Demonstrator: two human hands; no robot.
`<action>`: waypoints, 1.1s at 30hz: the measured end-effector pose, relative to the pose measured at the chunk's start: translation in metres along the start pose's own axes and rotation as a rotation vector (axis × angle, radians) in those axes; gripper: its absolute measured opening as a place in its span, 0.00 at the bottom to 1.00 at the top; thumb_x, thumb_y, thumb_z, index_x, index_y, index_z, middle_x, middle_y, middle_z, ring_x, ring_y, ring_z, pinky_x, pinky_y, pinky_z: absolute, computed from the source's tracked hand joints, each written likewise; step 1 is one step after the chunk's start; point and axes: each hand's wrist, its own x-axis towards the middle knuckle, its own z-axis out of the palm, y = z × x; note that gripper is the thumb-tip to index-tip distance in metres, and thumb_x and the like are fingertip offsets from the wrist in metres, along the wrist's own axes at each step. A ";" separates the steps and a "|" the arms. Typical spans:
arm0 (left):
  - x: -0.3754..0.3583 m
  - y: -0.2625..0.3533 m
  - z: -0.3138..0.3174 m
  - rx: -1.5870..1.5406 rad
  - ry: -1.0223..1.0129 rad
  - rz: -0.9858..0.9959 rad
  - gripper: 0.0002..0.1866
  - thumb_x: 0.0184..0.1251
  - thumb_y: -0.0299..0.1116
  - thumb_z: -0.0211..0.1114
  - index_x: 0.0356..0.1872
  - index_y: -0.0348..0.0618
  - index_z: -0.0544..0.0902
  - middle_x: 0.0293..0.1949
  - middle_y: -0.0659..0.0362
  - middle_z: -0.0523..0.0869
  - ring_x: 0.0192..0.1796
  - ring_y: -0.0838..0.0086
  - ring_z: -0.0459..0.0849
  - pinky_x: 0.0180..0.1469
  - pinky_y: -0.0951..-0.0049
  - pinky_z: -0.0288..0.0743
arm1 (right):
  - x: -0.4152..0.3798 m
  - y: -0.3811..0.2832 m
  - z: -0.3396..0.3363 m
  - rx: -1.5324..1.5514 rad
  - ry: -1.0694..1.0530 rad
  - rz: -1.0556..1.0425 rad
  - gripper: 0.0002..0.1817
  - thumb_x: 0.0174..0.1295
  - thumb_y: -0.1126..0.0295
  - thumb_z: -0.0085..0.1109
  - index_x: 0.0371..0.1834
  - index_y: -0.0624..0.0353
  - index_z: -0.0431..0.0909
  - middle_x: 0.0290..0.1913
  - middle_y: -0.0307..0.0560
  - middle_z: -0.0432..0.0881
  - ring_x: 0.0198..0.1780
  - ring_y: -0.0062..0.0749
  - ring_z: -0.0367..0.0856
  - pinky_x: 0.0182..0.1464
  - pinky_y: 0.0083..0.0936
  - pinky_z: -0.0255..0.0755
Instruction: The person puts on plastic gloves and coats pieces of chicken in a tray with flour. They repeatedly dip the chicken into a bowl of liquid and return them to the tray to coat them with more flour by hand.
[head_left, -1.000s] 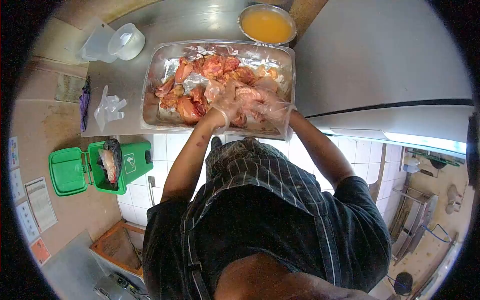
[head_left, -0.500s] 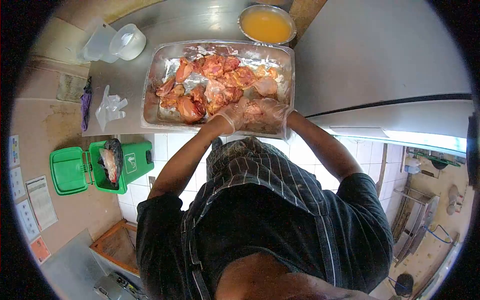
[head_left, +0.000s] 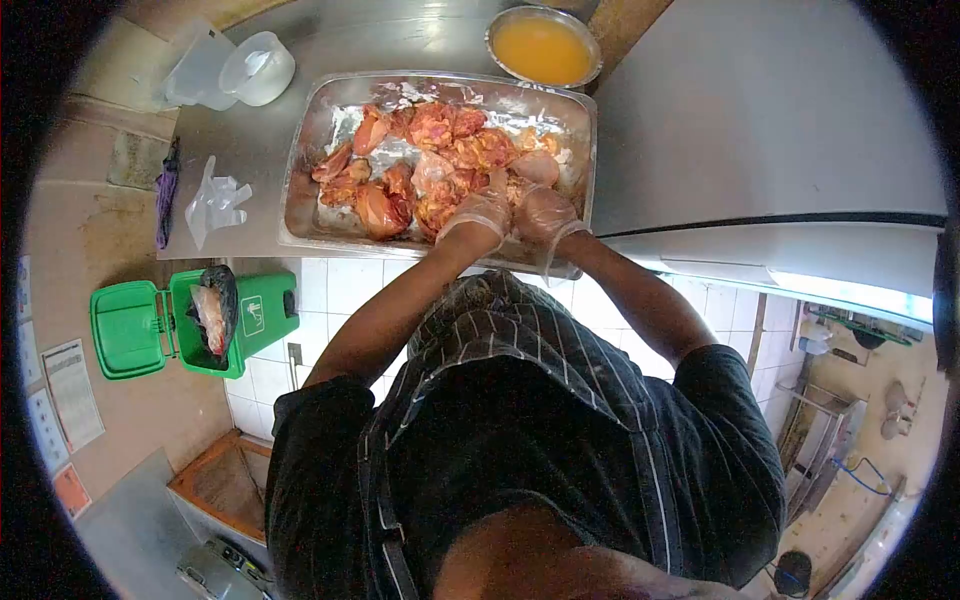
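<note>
- L hand (head_left: 480, 212) & R hand (head_left: 545, 212), both in clear gloves: close together, fingers curled round a raw meat pc (head_left: 516, 190), partly hidden; exact grip can't tell.
- vs prev frame: both hands + pc a bit farther in from tray's near edge.
- Other meat pcs (head_left: 432, 127): in metal tray (head_left: 300, 215), L & far side of hands, approx same spots.
- Tray on steel desk (head_left: 355, 40); bowl w/ orange liquid (head_left: 543, 50) just beyond far R corner.

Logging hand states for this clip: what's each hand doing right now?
Left hand: gloved, at the meat; grip unclear.
Right hand: gloved, at the meat; grip unclear.
</note>
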 end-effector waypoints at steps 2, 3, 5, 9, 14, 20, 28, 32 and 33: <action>0.003 -0.007 0.004 -0.013 -0.022 -0.004 0.29 0.63 0.33 0.54 0.61 0.34 0.54 0.42 0.34 0.80 0.46 0.43 0.81 0.47 0.51 0.73 | -0.003 0.001 0.002 0.036 0.096 -0.012 0.15 0.59 0.63 0.50 0.35 0.66 0.76 0.39 0.64 0.78 0.39 0.52 0.79 0.45 0.44 0.73; 0.007 -0.010 0.003 -0.019 -0.038 -0.002 0.32 0.63 0.36 0.55 0.63 0.34 0.53 0.42 0.35 0.81 0.46 0.43 0.81 0.47 0.51 0.74 | -0.002 0.000 -0.005 0.072 0.204 -0.024 0.14 0.58 0.64 0.51 0.35 0.66 0.77 0.39 0.64 0.78 0.38 0.52 0.79 0.44 0.44 0.73; 0.004 -0.018 0.005 -0.058 0.028 0.002 0.33 0.64 0.38 0.56 0.65 0.38 0.52 0.47 0.35 0.78 0.49 0.44 0.80 0.50 0.52 0.73 | -0.001 0.003 -0.019 0.019 0.340 -0.125 0.15 0.58 0.64 0.51 0.37 0.66 0.77 0.40 0.63 0.78 0.39 0.51 0.79 0.44 0.43 0.73; -0.003 -0.040 0.001 0.007 0.730 0.201 0.33 0.64 0.40 0.59 0.67 0.41 0.57 0.61 0.41 0.71 0.60 0.52 0.74 0.58 0.59 0.69 | 0.037 0.010 -0.042 -0.111 0.280 -0.020 0.24 0.60 0.60 0.48 0.54 0.67 0.68 0.42 0.61 0.80 0.47 0.49 0.79 0.54 0.37 0.71; -0.020 -0.051 -0.029 -0.532 0.590 0.147 0.31 0.64 0.44 0.61 0.64 0.40 0.65 0.58 0.45 0.75 0.58 0.54 0.75 0.59 0.64 0.67 | 0.123 0.057 0.001 0.255 0.347 -0.158 0.20 0.56 0.67 0.54 0.51 0.63 0.76 0.49 0.57 0.79 0.49 0.40 0.78 0.51 0.29 0.74; -0.012 -0.088 -0.016 -0.423 0.663 0.201 0.22 0.65 0.39 0.59 0.57 0.39 0.71 0.52 0.46 0.78 0.53 0.57 0.78 0.56 0.65 0.69 | 0.170 0.104 0.041 0.682 0.217 -0.207 0.23 0.53 0.69 0.58 0.53 0.65 0.74 0.44 0.59 0.79 0.43 0.44 0.79 0.47 0.34 0.76; 0.008 -0.078 -0.015 -0.734 0.693 0.133 0.19 0.67 0.39 0.58 0.53 0.39 0.73 0.46 0.52 0.82 0.45 0.67 0.81 0.48 0.68 0.74 | 0.104 0.041 -0.001 0.679 0.443 -0.116 0.26 0.55 0.67 0.63 0.56 0.62 0.68 0.42 0.50 0.80 0.43 0.36 0.78 0.48 0.32 0.74; 0.033 -0.082 -0.014 -0.997 0.560 -0.122 0.20 0.64 0.34 0.62 0.56 0.41 0.73 0.47 0.55 0.81 0.43 0.72 0.81 0.45 0.71 0.75 | 0.093 -0.002 -0.030 0.752 0.351 0.202 0.28 0.51 0.59 0.70 0.52 0.60 0.70 0.44 0.46 0.77 0.45 0.33 0.75 0.49 0.29 0.71; 0.027 -0.071 -0.024 -0.993 0.556 -0.116 0.20 0.64 0.34 0.62 0.56 0.41 0.73 0.47 0.55 0.81 0.43 0.72 0.81 0.45 0.71 0.75 | 0.090 -0.002 -0.029 0.755 0.358 0.204 0.28 0.51 0.59 0.70 0.52 0.60 0.70 0.44 0.46 0.77 0.45 0.33 0.75 0.49 0.29 0.71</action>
